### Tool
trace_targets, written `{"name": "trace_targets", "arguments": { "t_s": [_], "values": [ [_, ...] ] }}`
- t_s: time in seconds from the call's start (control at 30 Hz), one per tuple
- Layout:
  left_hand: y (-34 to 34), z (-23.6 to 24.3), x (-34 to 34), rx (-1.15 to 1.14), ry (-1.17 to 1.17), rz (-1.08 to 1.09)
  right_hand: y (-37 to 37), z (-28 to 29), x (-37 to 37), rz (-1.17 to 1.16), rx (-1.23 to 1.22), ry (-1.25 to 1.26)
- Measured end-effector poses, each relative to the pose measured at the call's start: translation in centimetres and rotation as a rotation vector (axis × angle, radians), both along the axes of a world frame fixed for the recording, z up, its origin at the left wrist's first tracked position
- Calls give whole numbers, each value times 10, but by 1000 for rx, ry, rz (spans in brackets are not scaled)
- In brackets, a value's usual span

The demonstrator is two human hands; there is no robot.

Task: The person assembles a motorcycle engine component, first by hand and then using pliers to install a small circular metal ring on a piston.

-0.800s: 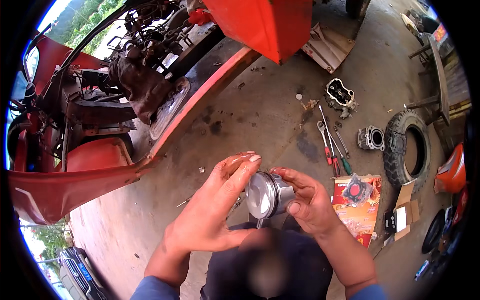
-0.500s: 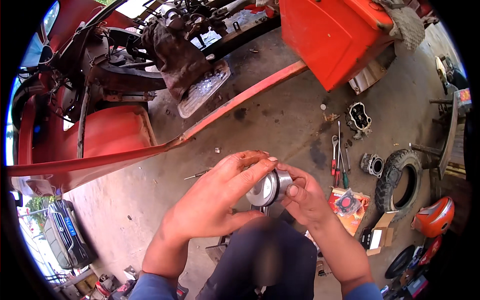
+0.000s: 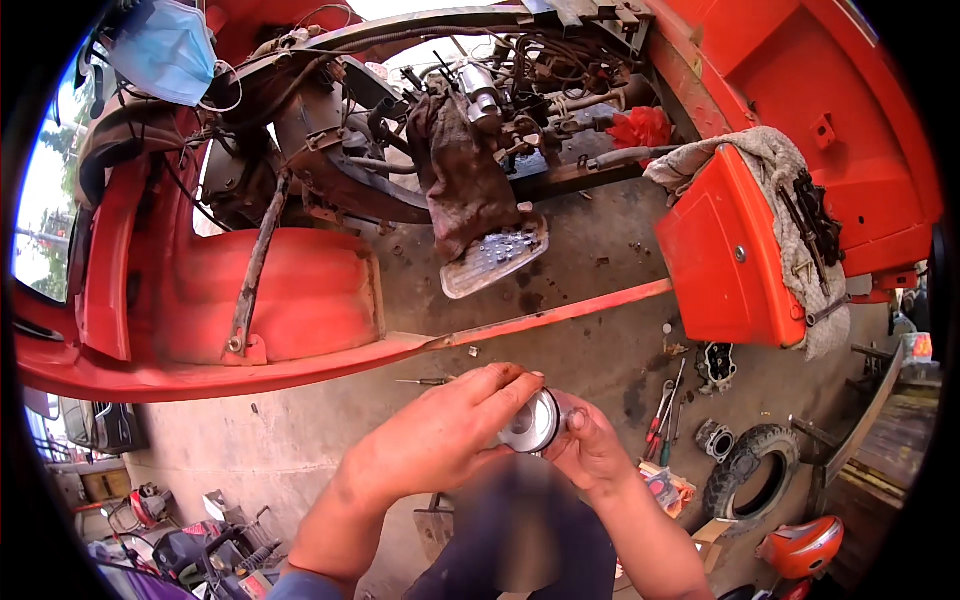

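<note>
Above my knees both hands hold a silvery metal piston (image 3: 530, 424), its round crown tilted toward the left and a dark ring groove near its edge. My left hand (image 3: 440, 428) lies against the crown side, fingers bent over the upper rim. My right hand (image 3: 594, 448) wraps the skirt from the right, thumb on top. Part of the crown is hidden by the left fingers, and most of the skirt by the right ones.
Ahead stands a red vehicle body (image 3: 270, 300) with an exposed frame and a brown rag (image 3: 455, 170) over a metal tray (image 3: 497, 262). A red box (image 3: 725, 255) carries tools on a cloth. Right floor: long-handled tools (image 3: 660, 420), a cylinder block (image 3: 714, 440), a tyre (image 3: 735, 480), an orange-red tank (image 3: 803, 546).
The view has tilted up and shifted left, so more of the red vehicle body shows and the hands sit lower in the picture. Both hands still grip the piston.
</note>
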State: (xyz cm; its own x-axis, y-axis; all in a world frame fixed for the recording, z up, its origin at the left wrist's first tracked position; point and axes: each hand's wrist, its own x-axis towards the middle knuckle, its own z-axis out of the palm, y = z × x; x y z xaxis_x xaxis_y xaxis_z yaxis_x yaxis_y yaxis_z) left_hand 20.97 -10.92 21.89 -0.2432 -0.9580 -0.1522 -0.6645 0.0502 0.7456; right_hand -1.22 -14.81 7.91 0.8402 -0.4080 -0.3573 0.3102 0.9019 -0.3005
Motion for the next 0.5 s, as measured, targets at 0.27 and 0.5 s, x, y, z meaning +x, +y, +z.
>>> {"name": "trace_targets", "arguments": {
  "t_s": [0.27,0.5],
  "values": [
    [-87,-9,19,-25,-157,76,-92,-21,39,44,23,-124],
    [-170,-35,62,-66,-159,172,-183,-38,92,27,64,-89]
  ]
}}
